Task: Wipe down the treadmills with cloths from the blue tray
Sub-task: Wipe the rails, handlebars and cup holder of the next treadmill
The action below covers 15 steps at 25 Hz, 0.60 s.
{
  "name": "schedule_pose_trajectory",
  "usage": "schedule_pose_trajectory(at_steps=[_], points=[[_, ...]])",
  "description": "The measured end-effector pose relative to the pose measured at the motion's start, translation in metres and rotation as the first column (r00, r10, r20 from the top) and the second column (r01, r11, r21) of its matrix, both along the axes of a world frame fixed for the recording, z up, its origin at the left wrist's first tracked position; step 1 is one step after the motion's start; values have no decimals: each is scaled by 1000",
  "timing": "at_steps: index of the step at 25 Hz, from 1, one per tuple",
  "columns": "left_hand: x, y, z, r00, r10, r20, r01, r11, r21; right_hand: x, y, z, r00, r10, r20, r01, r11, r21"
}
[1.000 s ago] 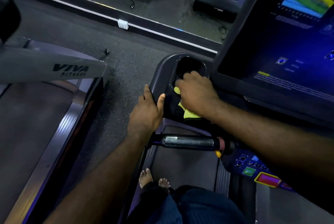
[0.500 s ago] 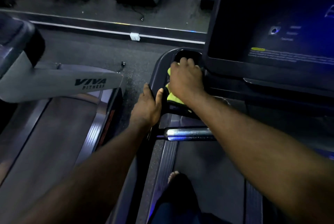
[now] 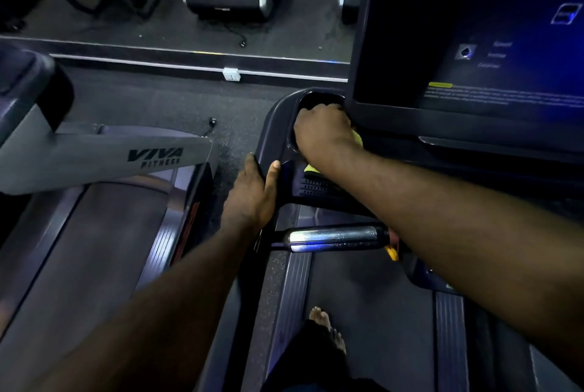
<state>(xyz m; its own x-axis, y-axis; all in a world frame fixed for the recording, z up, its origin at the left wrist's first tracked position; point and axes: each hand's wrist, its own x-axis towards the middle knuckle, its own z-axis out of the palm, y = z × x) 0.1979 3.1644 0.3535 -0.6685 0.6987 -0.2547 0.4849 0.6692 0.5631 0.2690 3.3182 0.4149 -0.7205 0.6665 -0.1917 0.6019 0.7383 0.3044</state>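
I stand on a dark treadmill whose console tray (image 3: 278, 126) has a round cup holder (image 3: 319, 101) at its far left corner. My right hand (image 3: 322, 131) presses a yellow cloth (image 3: 313, 169) into the cup holder's rim; most of the cloth is hidden under the hand and wrist. My left hand (image 3: 252, 195) grips the tray's left edge, thumb on top. The blue tray is not in view.
The lit console screen (image 3: 474, 44) rises right of the cup holder. A chrome handlebar (image 3: 335, 236) crosses below my right forearm. A neighbouring treadmill with a grey VIVA FITNESS arm (image 3: 110, 159) stands to the left. A mirror behind reflects other machines. My bare foot (image 3: 325, 328) rests on the belt.
My right hand has slid the cloth forward from the tray's flat part up into the cup holder. The left hand kept its grip on the tray edge.
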Motion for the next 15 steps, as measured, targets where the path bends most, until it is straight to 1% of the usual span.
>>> schedule_pose_trajectory(at_steps=[1, 2, 3, 4, 5, 6, 7, 8, 9, 10, 11, 12, 13, 14, 15], points=[[-1, 1, -1, 1000, 6, 14, -6, 1000, 17, 3, 3, -4, 993, -8, -114, 5, 1000, -23], [-2, 0, 0, 999, 5, 33, -6, 1000, 28, 12, 0, -10, 975, 11, -222, -13, 1000, -10], [-1, -1, 1, 999, -6, 53, 4, 999, 41, 28, -7, -21, 947, 59, -315, -44, 998, 54], [0, -1, 2, 997, -17, 71, 13, 998, 54, 47, -15, -35, 892, 157, -425, -107, 984, 140], [0, -1, 3, 996, -18, 84, 12, 998, 65, 67, -21, -48, 810, 281, -515, -234, 960, 155], [-1, -1, 3, 995, -11, 94, 4, 997, 71, 85, -23, -58, 723, 406, -559, -431, 897, 95], [-2, -1, 2, 994, -5, 106, -3, 997, 72, 101, -17, -60, 631, 521, -575, -652, 758, -29], [-3, -1, 3, 993, -3, 114, -6, 997, 76, 109, -7, -52, 576, 621, -531, -793, 582, -180], [-2, -2, 3, 993, -4, 115, -5, 997, 82, 109, 6, -40, 536, 718, -444, -844, 452, -287], [-2, -3, 3, 993, -5, 115, -6, 996, 89, 102, 18, -30, 495, 788, -365, -862, 395, -317], [-2, -3, 3, 993, -4, 119, -7, 995, 96, 93, 26, -25, 470, 817, -333, -876, 388, -286], [-2, -3, 3, 992, -4, 128, -9, 995, 98, 83, 30, -24, 462, 809, -364, -885, 396, -244], [-3, -3, 1, 990, -3, 141, -10, 995, 97, 72, 27, -30, 480, 766, -428, -877, 409, -251], [-4, -4, 1, 989, -4, 150, -10, 995, 95, 63, 19, -37, 503, 720, -477, -864, 408, -295], [-4, -4, 0, 988, -9, 154, -7, 995, 98, 54, 6, -47, 521, 704, -483, -850, 378, -367]])
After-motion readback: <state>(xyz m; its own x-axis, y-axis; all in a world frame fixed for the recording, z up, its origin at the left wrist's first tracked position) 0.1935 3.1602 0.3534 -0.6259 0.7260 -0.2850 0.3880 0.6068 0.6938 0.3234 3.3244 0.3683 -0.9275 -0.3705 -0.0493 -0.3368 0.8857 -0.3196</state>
